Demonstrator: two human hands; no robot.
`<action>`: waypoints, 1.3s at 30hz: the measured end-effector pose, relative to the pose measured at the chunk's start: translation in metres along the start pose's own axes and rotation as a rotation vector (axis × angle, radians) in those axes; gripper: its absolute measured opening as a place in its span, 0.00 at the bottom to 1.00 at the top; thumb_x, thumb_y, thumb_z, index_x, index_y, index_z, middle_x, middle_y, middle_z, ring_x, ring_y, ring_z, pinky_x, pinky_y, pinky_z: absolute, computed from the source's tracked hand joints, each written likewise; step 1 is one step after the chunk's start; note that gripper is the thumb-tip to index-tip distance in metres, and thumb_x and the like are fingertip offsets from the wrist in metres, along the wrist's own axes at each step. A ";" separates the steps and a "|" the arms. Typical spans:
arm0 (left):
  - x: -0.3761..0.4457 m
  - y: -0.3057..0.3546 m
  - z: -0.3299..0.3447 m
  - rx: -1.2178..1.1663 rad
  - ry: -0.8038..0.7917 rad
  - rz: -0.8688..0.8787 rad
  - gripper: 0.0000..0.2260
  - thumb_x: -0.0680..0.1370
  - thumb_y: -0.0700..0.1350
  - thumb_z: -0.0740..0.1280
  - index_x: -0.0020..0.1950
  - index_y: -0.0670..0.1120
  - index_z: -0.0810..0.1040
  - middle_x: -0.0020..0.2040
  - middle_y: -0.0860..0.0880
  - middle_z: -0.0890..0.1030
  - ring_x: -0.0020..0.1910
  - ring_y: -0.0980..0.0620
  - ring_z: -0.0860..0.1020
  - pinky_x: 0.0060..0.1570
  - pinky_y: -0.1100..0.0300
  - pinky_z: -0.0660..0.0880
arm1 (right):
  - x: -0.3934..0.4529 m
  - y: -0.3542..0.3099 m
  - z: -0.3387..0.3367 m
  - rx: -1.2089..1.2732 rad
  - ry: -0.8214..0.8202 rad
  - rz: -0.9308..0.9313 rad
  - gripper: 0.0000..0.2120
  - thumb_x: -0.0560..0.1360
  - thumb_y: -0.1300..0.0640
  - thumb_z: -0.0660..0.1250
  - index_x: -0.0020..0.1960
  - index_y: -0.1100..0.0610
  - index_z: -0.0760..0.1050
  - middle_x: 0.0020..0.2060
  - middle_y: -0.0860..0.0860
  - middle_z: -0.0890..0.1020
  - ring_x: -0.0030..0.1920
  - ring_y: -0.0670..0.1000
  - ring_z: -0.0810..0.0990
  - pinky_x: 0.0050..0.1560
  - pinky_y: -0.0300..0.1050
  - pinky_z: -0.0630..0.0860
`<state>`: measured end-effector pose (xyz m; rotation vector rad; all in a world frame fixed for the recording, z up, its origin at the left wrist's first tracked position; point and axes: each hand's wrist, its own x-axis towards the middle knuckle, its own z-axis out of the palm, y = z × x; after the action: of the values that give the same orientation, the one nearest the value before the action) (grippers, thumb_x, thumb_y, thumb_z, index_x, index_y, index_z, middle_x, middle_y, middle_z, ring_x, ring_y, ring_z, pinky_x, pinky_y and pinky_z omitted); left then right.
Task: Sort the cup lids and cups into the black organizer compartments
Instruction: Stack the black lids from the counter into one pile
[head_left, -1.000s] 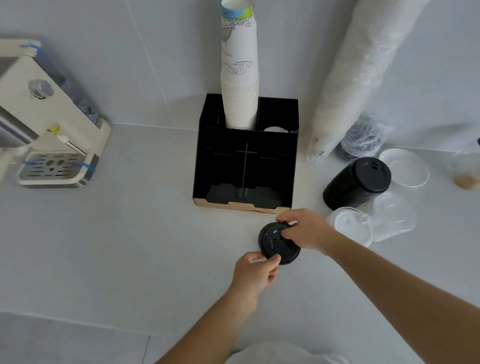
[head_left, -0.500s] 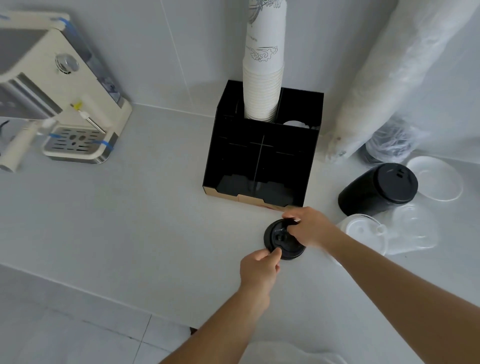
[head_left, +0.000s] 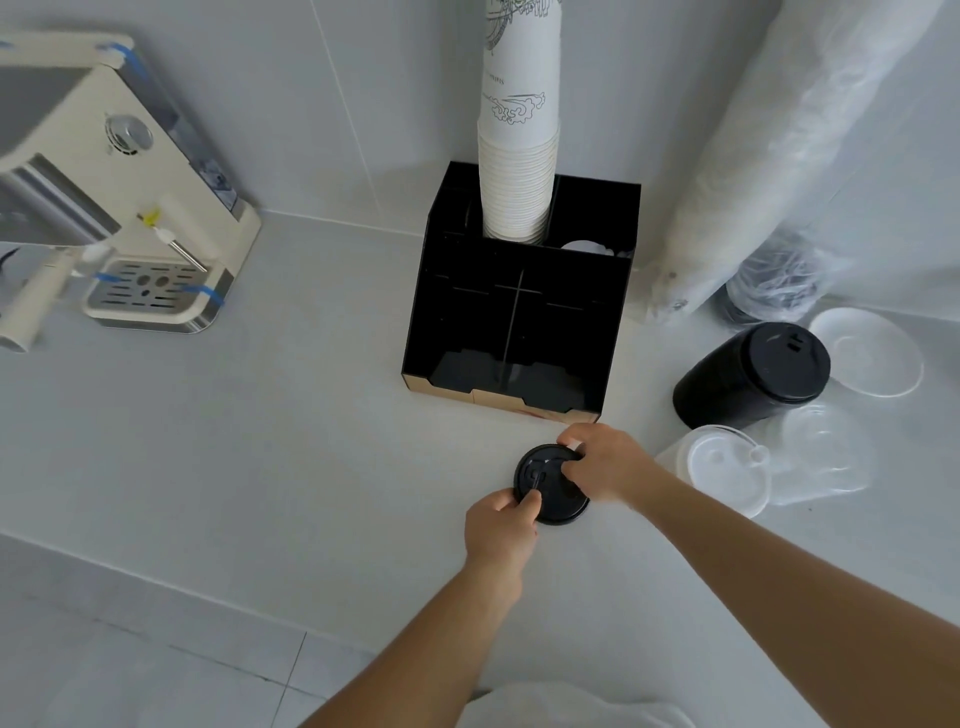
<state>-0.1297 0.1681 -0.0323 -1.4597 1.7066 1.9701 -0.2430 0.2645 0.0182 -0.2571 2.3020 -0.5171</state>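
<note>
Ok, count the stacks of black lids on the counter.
2. One short stack of black lids sits before the black organizer, held by both hands. The other, taller stack lies tilted to its right. More may be hidden.

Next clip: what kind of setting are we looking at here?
Probably a coffee or drinks counter, in a café or a pantry. An espresso machine stands on the white counter, a tall stack of paper cups rises from a black organizer, and both hands hold a black cup lid.
</note>
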 end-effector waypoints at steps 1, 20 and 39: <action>0.002 0.000 -0.004 0.032 0.002 0.026 0.09 0.71 0.49 0.69 0.39 0.43 0.79 0.34 0.45 0.75 0.35 0.49 0.71 0.42 0.55 0.74 | -0.001 0.001 0.002 0.038 -0.007 0.007 0.19 0.78 0.58 0.63 0.68 0.49 0.73 0.63 0.55 0.79 0.53 0.56 0.79 0.47 0.42 0.77; 0.018 0.001 -0.047 0.421 0.054 0.274 0.17 0.72 0.47 0.70 0.29 0.43 0.67 0.26 0.51 0.66 0.27 0.52 0.62 0.24 0.67 0.58 | -0.017 0.008 0.054 0.395 0.101 0.109 0.14 0.77 0.53 0.68 0.61 0.55 0.79 0.53 0.53 0.83 0.53 0.57 0.81 0.56 0.50 0.79; -0.005 0.003 -0.072 0.202 -0.004 0.166 0.15 0.72 0.49 0.71 0.41 0.35 0.80 0.33 0.46 0.72 0.34 0.49 0.69 0.37 0.56 0.67 | -0.031 0.002 0.067 0.791 0.037 0.188 0.03 0.70 0.60 0.75 0.44 0.57 0.84 0.50 0.59 0.85 0.49 0.58 0.82 0.59 0.55 0.81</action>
<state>-0.0891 0.1101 -0.0178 -1.2823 2.0166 1.8094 -0.1729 0.2569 -0.0056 0.3516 1.9465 -1.2713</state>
